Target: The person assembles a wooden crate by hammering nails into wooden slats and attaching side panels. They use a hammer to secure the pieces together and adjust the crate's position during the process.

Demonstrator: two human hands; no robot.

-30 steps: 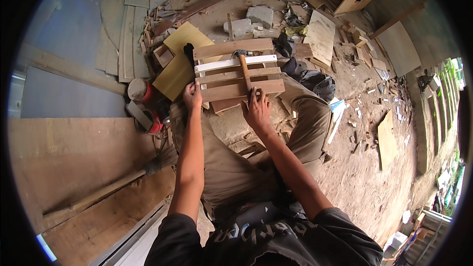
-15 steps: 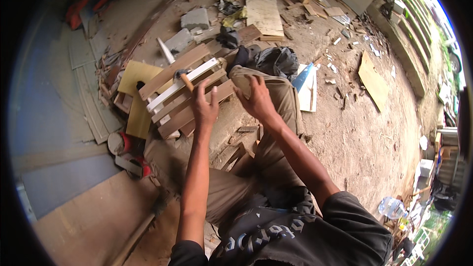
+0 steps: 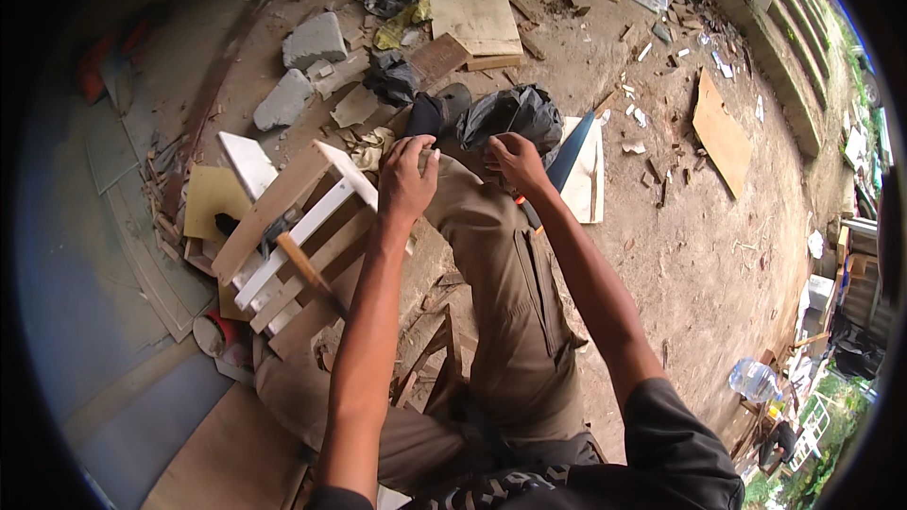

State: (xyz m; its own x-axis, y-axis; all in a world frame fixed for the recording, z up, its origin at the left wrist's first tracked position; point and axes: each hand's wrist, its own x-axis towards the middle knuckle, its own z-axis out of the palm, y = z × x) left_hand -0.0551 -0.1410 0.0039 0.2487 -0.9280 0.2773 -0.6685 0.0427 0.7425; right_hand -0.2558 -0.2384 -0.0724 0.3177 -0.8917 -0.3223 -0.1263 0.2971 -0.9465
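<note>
My left hand [image 3: 408, 179] is at the left side of my raised knee, its fingers bent together over the brown trouser leg [image 3: 487, 227]. My right hand [image 3: 517, 162] is curled at the knee's other side, in front of a black plastic bag [image 3: 515, 113]. Whether either hand pinches the cloth is hidden. Left of my left forearm, a slatted wooden piece [image 3: 316, 243] of brown and white boards stands tilted. A hammer [image 3: 304, 262] with a wooden handle lies across its slats. Beyond my right wrist is a handsaw [image 3: 571, 153] with a blue blade, its orange handle partly behind my forearm.
Concrete blocks [image 3: 314, 41] and a pale board [image 3: 472, 2] lie farther off. A plywood offcut [image 3: 721, 135] is on the dirt floor at right, among wood scraps. At lower right stands a clear water bottle [image 3: 754, 379]. Grey panels [image 3: 142, 227] line the left.
Both hands have gone from open, spread fingers to curled ones at my knee. The slatted piece has tipped and shifted left and nearer, and the hammer on it has turned. My view has shifted too.
</note>
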